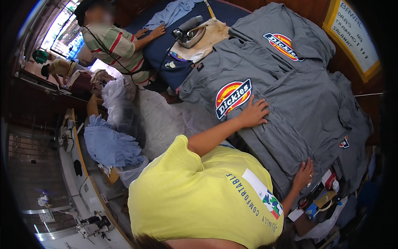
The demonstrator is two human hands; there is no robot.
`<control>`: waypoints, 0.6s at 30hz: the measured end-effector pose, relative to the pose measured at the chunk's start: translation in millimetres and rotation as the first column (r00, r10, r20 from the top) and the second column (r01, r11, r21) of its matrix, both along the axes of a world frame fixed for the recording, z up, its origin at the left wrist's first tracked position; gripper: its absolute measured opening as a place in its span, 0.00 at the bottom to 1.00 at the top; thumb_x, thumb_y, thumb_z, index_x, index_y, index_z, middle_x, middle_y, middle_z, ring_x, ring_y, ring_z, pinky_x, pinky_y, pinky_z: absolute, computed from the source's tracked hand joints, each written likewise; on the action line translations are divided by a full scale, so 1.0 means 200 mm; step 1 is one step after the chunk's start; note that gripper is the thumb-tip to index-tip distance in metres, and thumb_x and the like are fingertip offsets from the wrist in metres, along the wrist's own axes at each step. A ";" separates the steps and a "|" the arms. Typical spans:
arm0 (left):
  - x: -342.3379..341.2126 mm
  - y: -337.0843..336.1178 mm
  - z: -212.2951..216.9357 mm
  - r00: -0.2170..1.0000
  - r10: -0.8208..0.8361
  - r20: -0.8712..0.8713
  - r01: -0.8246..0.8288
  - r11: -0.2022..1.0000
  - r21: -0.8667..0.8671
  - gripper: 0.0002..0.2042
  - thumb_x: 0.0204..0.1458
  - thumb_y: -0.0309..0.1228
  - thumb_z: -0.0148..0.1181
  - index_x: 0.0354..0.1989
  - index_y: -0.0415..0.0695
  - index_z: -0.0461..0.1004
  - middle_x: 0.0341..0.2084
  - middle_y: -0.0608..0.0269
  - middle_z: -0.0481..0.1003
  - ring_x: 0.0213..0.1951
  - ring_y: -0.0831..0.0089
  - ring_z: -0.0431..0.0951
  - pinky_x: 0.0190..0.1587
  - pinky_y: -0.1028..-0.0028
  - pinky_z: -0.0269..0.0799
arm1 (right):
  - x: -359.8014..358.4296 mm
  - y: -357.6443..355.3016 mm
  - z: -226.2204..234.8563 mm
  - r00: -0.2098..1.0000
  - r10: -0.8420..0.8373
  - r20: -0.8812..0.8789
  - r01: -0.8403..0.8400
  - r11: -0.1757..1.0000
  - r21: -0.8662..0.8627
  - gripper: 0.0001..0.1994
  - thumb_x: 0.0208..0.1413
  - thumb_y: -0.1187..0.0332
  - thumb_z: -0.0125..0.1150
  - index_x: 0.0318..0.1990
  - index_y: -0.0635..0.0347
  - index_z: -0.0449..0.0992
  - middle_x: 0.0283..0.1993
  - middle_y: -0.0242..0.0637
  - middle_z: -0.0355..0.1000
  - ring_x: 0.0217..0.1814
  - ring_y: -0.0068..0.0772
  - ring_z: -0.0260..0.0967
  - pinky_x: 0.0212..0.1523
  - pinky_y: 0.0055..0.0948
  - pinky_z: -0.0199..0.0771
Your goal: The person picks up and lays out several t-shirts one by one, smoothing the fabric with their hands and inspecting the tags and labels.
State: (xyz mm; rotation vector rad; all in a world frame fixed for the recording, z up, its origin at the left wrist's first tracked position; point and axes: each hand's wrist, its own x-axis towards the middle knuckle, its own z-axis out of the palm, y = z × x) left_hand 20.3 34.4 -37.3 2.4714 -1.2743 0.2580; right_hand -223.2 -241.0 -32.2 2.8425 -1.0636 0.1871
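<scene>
My left hand (253,113) lies flat on a grey T-shirt (286,116), fingers spread, just below its red, yellow and blue chest print (233,98). Farther down the same layer of grey cloth, near its right lower part, rests my right hand (304,173), a ring on one finger and the fingers stretched over the fabric. Another grey shirt with a similar print (283,46) lies beyond, toward the back. Part of a further print (344,142) shows at the right, where grey cloth hangs down.
An iron (194,34) stands on a stained cloth pad (210,38) on the dark blue table (155,53). Across it, a co-worker (116,50) touches light blue cloth (168,15). Blue garments (111,143) are heaped at left, near a sewing machine (93,226). Assorted small items (321,195) sit at lower right.
</scene>
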 end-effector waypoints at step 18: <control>0.26 0.13 -0.05 0.970 0.235 -0.066 -0.244 0.929 -0.279 0.11 0.47 0.39 0.54 0.35 0.47 0.68 0.42 0.60 0.64 0.49 0.62 0.60 0.53 0.59 0.49 | -0.09 -0.33 -0.21 0.947 -0.152 0.283 0.218 0.952 -0.217 0.14 0.58 0.56 0.41 0.47 0.45 0.67 0.56 0.27 0.59 0.55 0.37 0.57 0.50 0.42 0.59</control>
